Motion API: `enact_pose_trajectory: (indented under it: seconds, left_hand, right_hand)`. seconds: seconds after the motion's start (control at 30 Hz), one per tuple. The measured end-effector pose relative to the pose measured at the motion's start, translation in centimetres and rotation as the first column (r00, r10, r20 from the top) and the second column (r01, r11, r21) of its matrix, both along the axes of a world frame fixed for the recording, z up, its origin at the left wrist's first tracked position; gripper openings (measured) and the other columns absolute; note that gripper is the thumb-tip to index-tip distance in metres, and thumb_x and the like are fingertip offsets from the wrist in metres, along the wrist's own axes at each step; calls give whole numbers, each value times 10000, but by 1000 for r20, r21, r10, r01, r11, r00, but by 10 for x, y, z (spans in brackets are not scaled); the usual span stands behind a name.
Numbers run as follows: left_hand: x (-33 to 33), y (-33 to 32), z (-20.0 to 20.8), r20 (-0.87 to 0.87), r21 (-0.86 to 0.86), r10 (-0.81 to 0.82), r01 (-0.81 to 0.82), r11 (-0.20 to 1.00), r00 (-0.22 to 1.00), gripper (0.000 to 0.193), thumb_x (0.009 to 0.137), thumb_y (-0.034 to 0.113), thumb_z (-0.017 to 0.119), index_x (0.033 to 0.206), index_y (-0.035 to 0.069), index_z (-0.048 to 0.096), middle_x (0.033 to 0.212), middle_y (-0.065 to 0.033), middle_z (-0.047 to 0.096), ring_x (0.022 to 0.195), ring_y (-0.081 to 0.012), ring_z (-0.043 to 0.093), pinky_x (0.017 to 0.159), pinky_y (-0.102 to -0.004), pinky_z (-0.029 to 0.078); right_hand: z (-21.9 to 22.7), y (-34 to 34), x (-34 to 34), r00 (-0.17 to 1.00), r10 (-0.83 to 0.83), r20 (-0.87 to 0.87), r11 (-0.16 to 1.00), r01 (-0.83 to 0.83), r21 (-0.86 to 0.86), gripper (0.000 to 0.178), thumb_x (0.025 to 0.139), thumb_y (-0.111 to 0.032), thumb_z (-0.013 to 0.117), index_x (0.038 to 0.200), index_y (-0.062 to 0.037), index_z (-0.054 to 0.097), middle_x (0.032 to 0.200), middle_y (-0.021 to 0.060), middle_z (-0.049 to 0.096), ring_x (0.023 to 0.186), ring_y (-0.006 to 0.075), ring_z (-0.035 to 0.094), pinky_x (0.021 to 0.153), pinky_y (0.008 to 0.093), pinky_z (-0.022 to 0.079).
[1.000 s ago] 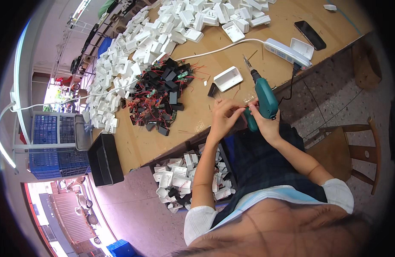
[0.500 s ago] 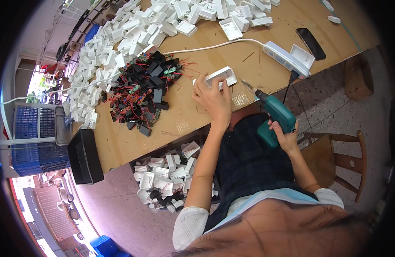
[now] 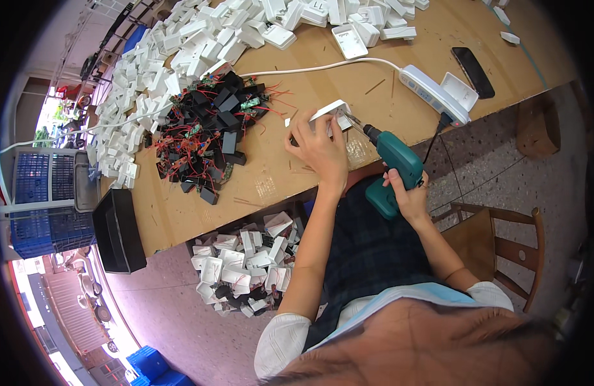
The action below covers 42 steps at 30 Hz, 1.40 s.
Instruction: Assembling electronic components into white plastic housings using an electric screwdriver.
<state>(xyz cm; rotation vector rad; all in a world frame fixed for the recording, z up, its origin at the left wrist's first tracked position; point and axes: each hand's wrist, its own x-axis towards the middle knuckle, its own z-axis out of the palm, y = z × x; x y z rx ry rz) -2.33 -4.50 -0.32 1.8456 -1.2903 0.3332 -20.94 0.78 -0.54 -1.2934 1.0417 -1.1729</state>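
- Left hand pressed down on white plastic casing, fingers curled over its near edge, pinning it flat on brown worktable.
- Right hand wrapped tight round grip of teal cordless screwdriver, fingers closed on handle.
- Screwdriver tilted, bit tip touching right end of casing, just beside left fingertips.
- Casing near table's front edge, between pile of black modules with red wires and white power strip.
- Heap of white casings across far side of table, well apart from hands.
- Black phone flat on table beyond power strip.
- More white casings piled on floor under table edge.
- Black bin at table's left corner, wooden chair on right.
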Motion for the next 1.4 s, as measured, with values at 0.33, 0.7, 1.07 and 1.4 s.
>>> enact_pose_trajectory:
  seconds: [0.33, 0.7, 1.07, 1.4]
  left_hand:
    - [-1, -2, -1, 8, -13, 32, -32, 999, 999, 76, 854, 177, 765, 893, 135, 716, 1207, -37, 625, 1222, -273, 542, 1120, -550, 274]
    - [-2, -2, 0, 15, -15, 40, -39, 999, 999, 82, 837, 173, 770, 878, 138, 707, 1191, -26, 627, 1193, -263, 550, 1107, -544, 282]
    - [-1, -3, 1, 12, -26, 32, -32, 999, 999, 82, 835, 163, 771, 874, 137, 705, 1184, -24, 628, 1189, -259, 551, 1097, -537, 285]
    - [-1, -3, -1, 1, -21, 31, -31, 999, 1000, 85, 834, 164, 773, 873, 137, 702, 1201, -26, 616, 1201, -264, 542, 1104, -544, 275]
  right_hand:
    - [0, -3, 9, 1000, -12, -1, 1000, 12, 29, 254, 1025, -172, 651, 1139, 54, 676, 996, 88, 725, 742, 109, 655, 699, 277, 541]
    - [1, -4, 14, 999, -43, 0, 999, 43, 33, 232, 1021, -173, 668, 1091, 47, 692, 923, 71, 716, 711, 101, 643, 669, 268, 536]
    - [4, -4, 14, 999, -31, 19, 995, 29, 92, 257, 1029, -206, 658, 1065, 48, 681, 873, 69, 681, 703, 116, 638, 629, 292, 573]
    - [7, -5, 10, 999, 6, 51, 996, -10, 93, 284, 1050, -227, 623, 1098, 49, 669, 948, 80, 677, 715, 125, 634, 626, 304, 581]
